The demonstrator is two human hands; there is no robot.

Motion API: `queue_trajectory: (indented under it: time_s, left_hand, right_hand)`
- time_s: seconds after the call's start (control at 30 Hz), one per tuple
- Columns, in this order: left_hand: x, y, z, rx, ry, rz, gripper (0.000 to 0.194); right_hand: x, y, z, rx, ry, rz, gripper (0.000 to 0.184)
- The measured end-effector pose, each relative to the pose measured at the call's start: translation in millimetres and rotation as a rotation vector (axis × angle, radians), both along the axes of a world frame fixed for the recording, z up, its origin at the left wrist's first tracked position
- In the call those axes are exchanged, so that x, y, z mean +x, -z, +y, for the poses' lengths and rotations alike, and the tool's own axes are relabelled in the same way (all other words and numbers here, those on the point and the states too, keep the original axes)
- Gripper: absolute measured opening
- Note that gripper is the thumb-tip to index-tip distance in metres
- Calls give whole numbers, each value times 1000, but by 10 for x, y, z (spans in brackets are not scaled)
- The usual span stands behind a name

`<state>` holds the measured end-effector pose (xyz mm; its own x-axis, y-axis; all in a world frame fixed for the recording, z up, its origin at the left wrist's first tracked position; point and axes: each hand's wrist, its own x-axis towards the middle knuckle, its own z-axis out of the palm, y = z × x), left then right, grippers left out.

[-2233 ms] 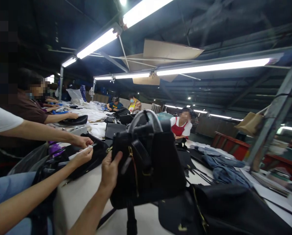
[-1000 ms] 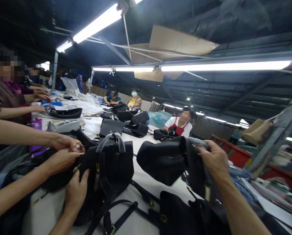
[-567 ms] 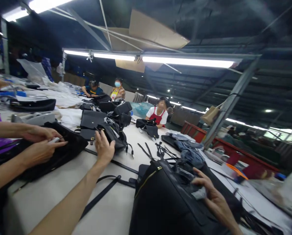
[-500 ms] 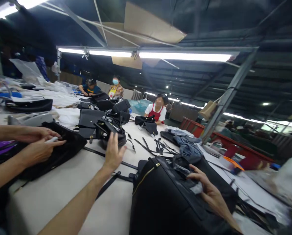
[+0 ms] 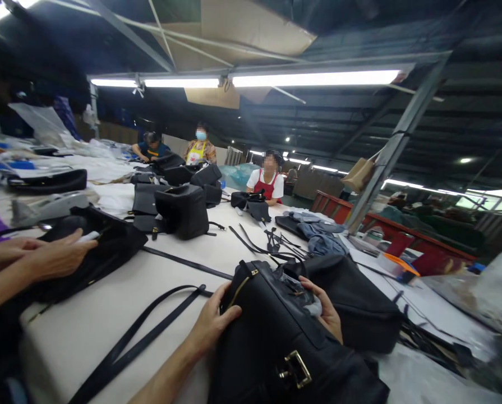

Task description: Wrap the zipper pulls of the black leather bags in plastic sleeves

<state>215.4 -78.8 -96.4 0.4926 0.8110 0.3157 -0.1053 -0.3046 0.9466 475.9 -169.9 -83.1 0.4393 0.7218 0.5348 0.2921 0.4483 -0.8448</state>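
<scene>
A black leather bag (image 5: 276, 342) with a gold zip and gold clasp lies on the white table (image 5: 120, 314) right in front of me. My left hand (image 5: 211, 322) grips its left edge near the zip, fingers curled on the leather. My right hand (image 5: 324, 308) is closed on the bag's open top, where grey stuffing paper (image 5: 312, 306) shows. A long black strap (image 5: 150, 320) trails from the bag to the left. A second black bag (image 5: 354, 303) lies just behind it.
A co-worker's hands (image 5: 44, 258) at the left work on another black bag (image 5: 103, 244). An upright black bag (image 5: 183, 210) and several more stand mid-table, with loose straps (image 5: 259, 244) and blue-grey cloth (image 5: 318, 238). Three people sit at the far end.
My left hand let go of the bag it set down mid-table and came back to the near bag's left edge. My right hand stayed on its open top. The view dropped lower.
</scene>
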Motion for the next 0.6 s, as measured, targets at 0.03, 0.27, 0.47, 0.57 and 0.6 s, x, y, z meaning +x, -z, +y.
queue_trajectory:
  time_s: [0.03,0.27,0.47,0.57,0.6]
  left_hand:
    - [-5,15,-5,-3,6,-3,60]
    - [14,80,0,33,-6,-11,63]
    - [-242,97,-197,34,-236,59,68]
    - [-385,201,-515,207,-187,55,62]
    - [-398,242,-634,260,-138,92,57]
  right_hand:
    - [-10,19,14,26,11,9,41]
    - [40,-171,-24,89,92,-55,36]
    - [-219,-577,-232,9,415,-345,33]
    - [-378,-779,-364,-56,596,-546,33]
    - [-442,-840,-409,-79,632,-601,33]
